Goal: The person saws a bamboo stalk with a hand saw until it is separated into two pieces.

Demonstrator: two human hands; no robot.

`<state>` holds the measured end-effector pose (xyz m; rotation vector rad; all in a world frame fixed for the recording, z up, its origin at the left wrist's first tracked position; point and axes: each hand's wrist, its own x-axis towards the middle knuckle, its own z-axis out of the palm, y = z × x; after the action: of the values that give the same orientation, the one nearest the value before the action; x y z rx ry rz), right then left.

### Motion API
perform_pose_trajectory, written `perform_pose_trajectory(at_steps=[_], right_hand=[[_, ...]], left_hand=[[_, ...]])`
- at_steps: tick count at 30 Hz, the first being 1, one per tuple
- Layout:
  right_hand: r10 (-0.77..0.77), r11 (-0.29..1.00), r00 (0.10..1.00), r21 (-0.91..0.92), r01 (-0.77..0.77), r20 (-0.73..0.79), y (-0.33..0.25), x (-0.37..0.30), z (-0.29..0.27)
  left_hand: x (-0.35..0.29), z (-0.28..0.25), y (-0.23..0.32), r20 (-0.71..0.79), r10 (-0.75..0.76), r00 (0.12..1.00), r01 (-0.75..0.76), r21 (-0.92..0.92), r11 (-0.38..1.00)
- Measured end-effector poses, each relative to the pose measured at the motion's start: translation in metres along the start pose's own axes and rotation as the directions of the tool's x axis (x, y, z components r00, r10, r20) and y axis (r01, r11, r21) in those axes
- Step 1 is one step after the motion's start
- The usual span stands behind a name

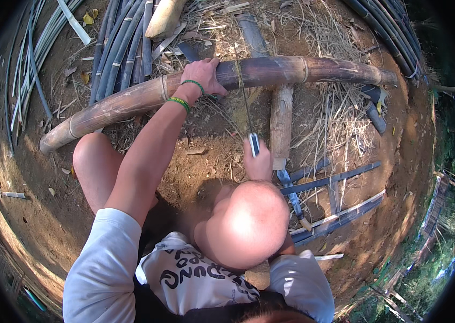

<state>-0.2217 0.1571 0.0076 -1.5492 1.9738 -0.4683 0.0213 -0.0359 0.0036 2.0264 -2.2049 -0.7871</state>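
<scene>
A thick brown bamboo pole lies crosswise in front of me. My left hand grips it from above, thumb spread apart from the fingers, left of a cut line. My right hand is closed round the pale and dark handle of a hand saw. The thin saw blade runs away from me across the pole, where yellowish sawdust shows. Part of my right forearm is hidden behind my raised knee. Under the pole, right of the saw, is a shorter wooden log.
Dark bamboo poles lie bundled at the far left, beside pale split strips. Another bundle is at the far right. Near my right knee are a long-bladed knife and dark bamboo slats. Dry straw litters the soil.
</scene>
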Motion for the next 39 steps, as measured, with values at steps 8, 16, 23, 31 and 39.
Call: perform_pose_trajectory(at_steps=[8,16,23,31,39], right_hand=[[-0.023,0.994,1.000,0.104,0.023,0.003,-0.008,-0.006,0.006],[-0.153,0.983,0.985,0.090,0.160,-0.080,-0.055,0.096,0.028],[-0.110,0.989,0.993,0.097,0.114,-0.040,0.023,-0.028,0.005],[-0.164,0.973,0.980,0.144,0.179,-0.110,-0.069,0.116,0.039],[-0.151,0.855,0.968,0.465,0.229,-0.201,-0.070,0.063,-0.032]], left_hand=[[0.001,-0.002,-0.015,0.028,0.002,1.000,-0.003,0.030,1.000],[0.017,-0.007,-0.005,0.051,0.043,0.998,-0.045,0.037,0.998],[0.017,0.001,-0.028,0.040,0.045,0.998,-0.046,0.014,0.999],[0.018,-0.011,-0.009,0.120,0.017,0.993,-0.020,0.032,0.999],[-0.012,0.009,-0.012,-0.103,0.070,0.992,-0.061,0.092,0.994]])
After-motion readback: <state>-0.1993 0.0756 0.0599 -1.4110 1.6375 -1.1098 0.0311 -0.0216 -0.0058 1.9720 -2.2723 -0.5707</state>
